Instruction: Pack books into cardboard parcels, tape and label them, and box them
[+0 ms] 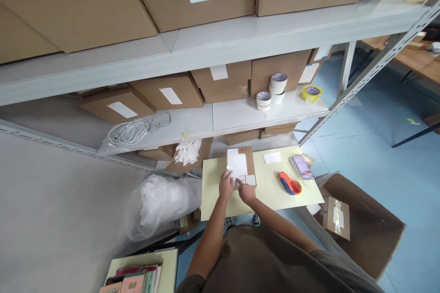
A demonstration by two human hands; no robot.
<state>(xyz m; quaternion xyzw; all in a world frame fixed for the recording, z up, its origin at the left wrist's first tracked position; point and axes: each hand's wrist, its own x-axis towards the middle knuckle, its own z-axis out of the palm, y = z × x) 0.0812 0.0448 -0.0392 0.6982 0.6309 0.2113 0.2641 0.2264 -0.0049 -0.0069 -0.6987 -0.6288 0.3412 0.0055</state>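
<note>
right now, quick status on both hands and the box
Left hand and right hand at near side of box. Box on pale yellow tabletop. Tape dispenser off right, apart from both hands.

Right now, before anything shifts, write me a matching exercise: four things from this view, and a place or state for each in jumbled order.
Things
1. Cardboard box
2. Tape dispenser
3. Cable
4. Open carton

Places and states
A. Coiled, on the shelf under the row of labelled boxes
B. To the right of the table, with a taped box inside
C. Under the left hand and right hand
D. Orange and blue, lying on the table

Right pairs: 1-C, 2-D, 3-A, 4-B
</note>
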